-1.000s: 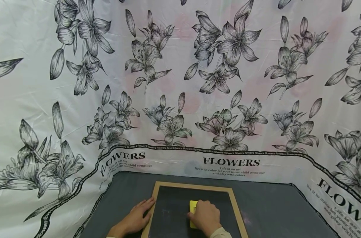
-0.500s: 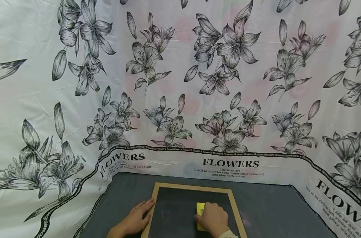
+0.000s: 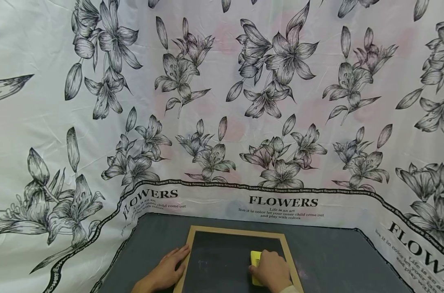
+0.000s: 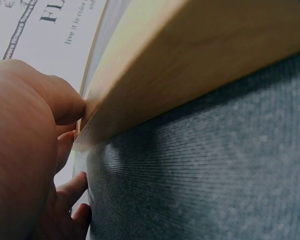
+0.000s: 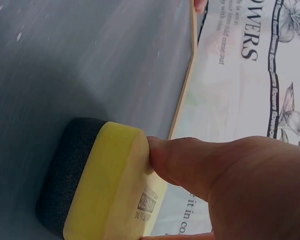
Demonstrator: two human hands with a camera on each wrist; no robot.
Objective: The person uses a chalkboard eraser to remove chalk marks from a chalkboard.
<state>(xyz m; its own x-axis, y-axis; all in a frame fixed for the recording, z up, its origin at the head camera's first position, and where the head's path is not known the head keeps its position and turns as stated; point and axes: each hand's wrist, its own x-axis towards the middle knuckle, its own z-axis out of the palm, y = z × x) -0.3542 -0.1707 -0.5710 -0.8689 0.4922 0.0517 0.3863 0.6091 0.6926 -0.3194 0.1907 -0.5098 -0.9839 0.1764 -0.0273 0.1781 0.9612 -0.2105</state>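
A small blackboard [image 3: 222,260] with a light wooden frame [image 3: 240,232] lies on the dark grey table. On its right half is a yellow chalkboard eraser [image 3: 256,260] with a dark felt side, which faces the board in the right wrist view. My right hand [image 3: 271,268] grips this eraser, thumb on its printed yellow back [image 5: 135,185]. At the left edge of the frame, my left hand [image 3: 165,268] rests with fingers extended, touching the wood. In the left wrist view, the fingers meet the frame's side [image 4: 155,75]. Faint chalk marks [image 3: 203,264] show on the board's left part.
Grey table surface [image 3: 335,256] surrounds the board on both sides. Behind and around it hangs a white cloth [image 3: 225,154] printed with black flowers and lettering, bordered by a dark band.
My right hand has moved the eraser to the right across the board, from near the middle toward the right frame edge. The left hand stays at the left edge.
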